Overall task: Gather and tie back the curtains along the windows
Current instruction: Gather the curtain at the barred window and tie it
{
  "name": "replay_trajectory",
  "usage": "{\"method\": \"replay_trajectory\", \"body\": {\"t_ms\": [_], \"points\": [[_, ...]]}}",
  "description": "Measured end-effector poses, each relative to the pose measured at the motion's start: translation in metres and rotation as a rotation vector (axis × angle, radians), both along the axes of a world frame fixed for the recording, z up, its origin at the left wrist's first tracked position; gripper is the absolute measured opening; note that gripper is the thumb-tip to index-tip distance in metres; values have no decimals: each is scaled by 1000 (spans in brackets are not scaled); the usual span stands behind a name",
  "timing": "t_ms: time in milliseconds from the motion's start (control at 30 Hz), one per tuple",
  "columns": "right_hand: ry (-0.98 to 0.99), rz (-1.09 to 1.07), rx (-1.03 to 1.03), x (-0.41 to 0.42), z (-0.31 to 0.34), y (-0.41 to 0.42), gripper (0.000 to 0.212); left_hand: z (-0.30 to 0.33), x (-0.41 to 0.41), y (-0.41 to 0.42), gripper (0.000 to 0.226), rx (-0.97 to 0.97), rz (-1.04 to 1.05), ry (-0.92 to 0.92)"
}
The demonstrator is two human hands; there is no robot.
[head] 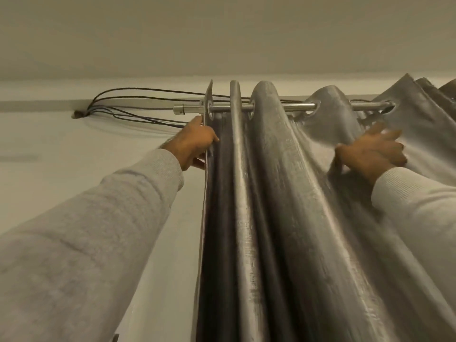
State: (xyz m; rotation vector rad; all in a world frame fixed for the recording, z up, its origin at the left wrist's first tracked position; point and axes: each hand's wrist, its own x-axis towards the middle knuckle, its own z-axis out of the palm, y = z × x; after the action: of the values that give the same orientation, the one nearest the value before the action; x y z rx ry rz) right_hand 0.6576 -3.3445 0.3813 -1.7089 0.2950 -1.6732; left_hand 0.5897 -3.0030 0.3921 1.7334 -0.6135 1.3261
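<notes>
The grey curtain (271,193) hangs by metal eyelets from a horizontal metal rod (296,107) mounted just below the ceiling (222,33), with its folds bunched toward the rod's left end. The left hand (195,144) grips the curtain's leading left edge just below the rod, fingers curled around the fabric. The right hand (370,151) pinches a fold of fabric farther right, below the rod; this hand is blurred. Both arms wear light grey sleeves. Several dark cables (128,104) run along the wall (74,156) behind the rod's left end.
</notes>
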Motion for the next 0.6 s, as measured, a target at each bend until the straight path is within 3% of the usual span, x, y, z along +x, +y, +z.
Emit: {"method": "replay_trajectory", "body": {"t_ms": [133,233,333,400,467,533,600], "points": [[0,121,-421,3,6,20,43,-2,5,-4,34,63,25,-17],[-173,323,-808,1,18,74,28,4,7,-34,37,97,-9,-25],[-159,454,-960,-16,28,99,16,19,8,-58,45,156,-93,-31],[-71,541,-938,-28,26,78,13,18,7,-53,45,185,-131,2],[-181,624,-806,-29,15,47,19,18,11,-29,52,146,-174,40],[-448,422,-555,-20,6,17,30,15,14,-8,46,85,-138,44],[-514,45,-350,-8,0,-4,45,15,18,2,22,-17,-11,-22]]}}
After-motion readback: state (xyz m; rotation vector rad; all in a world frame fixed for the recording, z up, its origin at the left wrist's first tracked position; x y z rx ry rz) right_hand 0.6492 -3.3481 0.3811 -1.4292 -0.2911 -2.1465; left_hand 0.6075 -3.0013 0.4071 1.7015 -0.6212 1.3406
